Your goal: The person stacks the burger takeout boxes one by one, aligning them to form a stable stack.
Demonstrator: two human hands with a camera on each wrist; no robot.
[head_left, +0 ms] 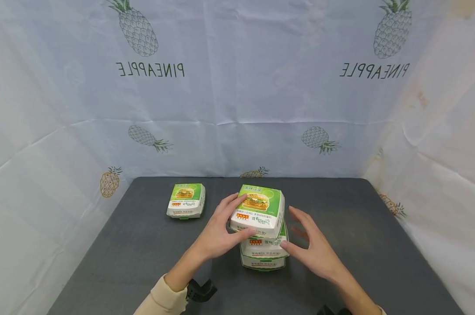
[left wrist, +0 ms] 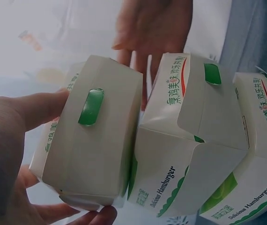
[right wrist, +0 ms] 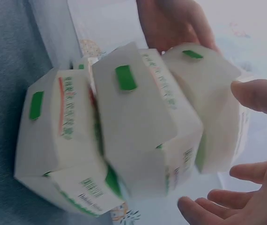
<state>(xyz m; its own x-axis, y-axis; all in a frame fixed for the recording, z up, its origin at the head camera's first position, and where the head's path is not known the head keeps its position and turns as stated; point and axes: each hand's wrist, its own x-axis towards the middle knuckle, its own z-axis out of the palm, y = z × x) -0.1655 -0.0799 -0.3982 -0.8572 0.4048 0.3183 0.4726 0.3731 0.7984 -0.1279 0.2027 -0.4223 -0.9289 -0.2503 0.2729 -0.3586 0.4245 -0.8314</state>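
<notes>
My left hand (head_left: 218, 234) grips a white and green burger box (head_left: 258, 208) by its left side, thumb at the front and fingers over the far edge. That box sits at the top of a stack, tilted a little against the middle box (head_left: 269, 248). At the bottom is another burger box (head_left: 263, 263), mostly covered. On the right of the stack, my right hand (head_left: 314, 247) is spread, its thumb close to the middle box. In the right wrist view its fingers (right wrist: 253, 172) stand apart, with nothing pinched between them.
A separate burger box (head_left: 186, 200) lies on the dark grey table (head_left: 339, 210), to the back left of the stack. Behind and along the sides hangs a pale curtain (head_left: 237, 87) printed with pineapples.
</notes>
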